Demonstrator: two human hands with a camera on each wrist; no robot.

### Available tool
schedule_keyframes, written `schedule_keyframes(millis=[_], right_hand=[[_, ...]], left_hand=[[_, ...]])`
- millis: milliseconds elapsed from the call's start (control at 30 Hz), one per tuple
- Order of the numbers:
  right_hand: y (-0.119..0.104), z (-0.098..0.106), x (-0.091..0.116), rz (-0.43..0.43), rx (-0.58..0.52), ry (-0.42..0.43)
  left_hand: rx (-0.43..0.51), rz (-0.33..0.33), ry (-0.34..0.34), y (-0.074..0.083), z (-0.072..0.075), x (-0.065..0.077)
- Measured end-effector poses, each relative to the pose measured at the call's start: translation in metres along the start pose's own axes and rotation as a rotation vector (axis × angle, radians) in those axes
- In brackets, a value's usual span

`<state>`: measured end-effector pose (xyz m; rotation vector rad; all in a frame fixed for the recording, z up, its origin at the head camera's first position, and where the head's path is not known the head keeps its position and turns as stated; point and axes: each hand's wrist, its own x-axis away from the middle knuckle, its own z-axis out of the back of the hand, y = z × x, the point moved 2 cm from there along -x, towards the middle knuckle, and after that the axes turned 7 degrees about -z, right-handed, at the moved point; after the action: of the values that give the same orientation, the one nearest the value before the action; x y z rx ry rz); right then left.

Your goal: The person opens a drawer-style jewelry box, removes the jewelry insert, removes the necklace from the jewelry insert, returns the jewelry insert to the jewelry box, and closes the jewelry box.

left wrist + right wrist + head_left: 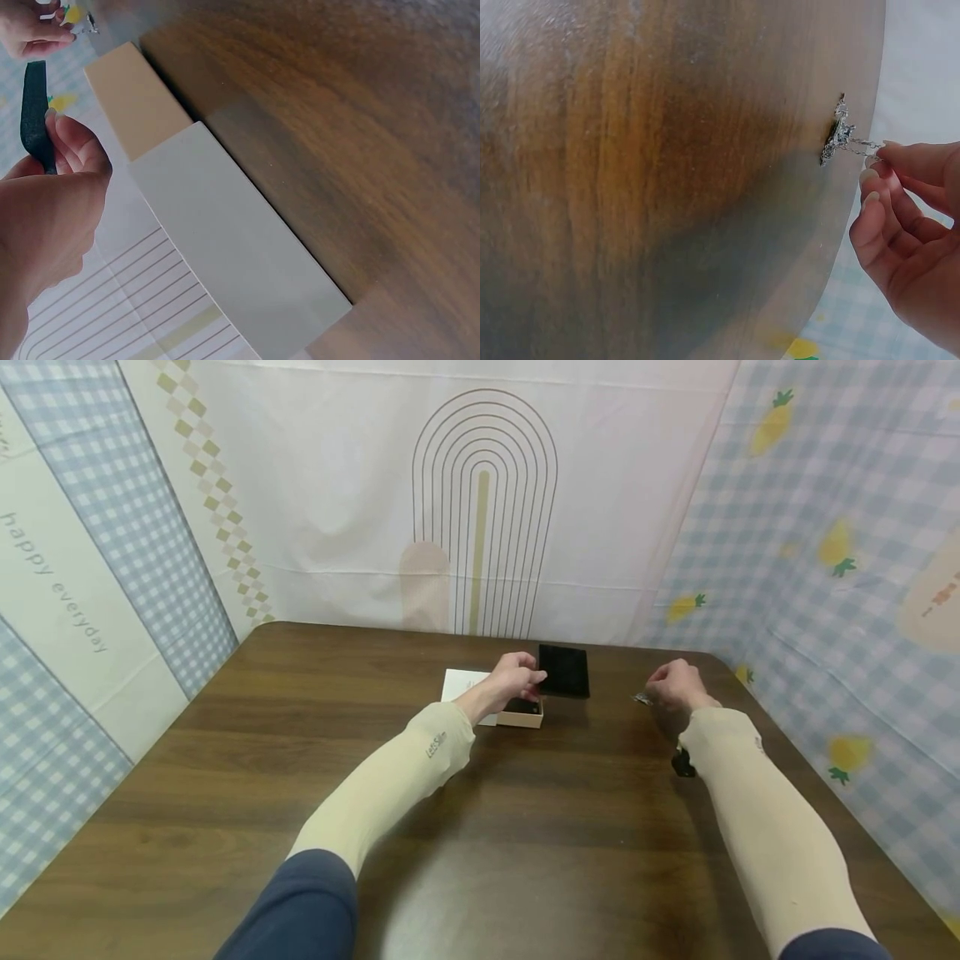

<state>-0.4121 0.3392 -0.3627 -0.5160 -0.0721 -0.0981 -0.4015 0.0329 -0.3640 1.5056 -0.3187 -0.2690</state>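
Note:
My left hand [512, 680] pinches a flat black square pad [565, 672] by its near-left edge and holds it up over the table. In the left wrist view the pad [35, 112] shows edge-on, thin and dark. Below that hand sits an uncovered tan box base [521, 719] with something dark inside; a white lid [460, 682] lies right beside it, overlapping it in the left wrist view. Farther right, my right hand [677, 685] pinches a thin silver chain [840, 135] between thumb and forefinger. Most of the chain lies bunched on the table.
The brown wooden table [480, 827] reaches back to a patterned cloth [337, 485] hanging behind it. Another checked cloth [810, 610] runs along the right edge, close to my right hand. A small black device [682, 764] is at my right wrist.

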Motion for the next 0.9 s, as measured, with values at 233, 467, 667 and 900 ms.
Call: schedule_keyframes(millis=[233, 467, 667, 900], right_hand=[[0.001, -0.002, -0.001, -0.008, 0.014, -0.014], [0.002, -0.005, -0.001, -0.014, 0.020, -0.017], [0.000, -0.004, 0.003, -0.004, 0.041, -0.016], [-0.015, 0.004, 0.003, 0.042, 0.061, 0.028]], left_hand=[[-0.002, 0.005, 0.001, -0.001, 0.001, -0.001], [0.008, 0.004, 0.002, -0.004, 0.002, 0.000], [-0.007, 0.004, 0.001, -0.004, 0.002, 0.001], [0.008, -0.012, 0.002, -0.003, 0.003, -0.001]])
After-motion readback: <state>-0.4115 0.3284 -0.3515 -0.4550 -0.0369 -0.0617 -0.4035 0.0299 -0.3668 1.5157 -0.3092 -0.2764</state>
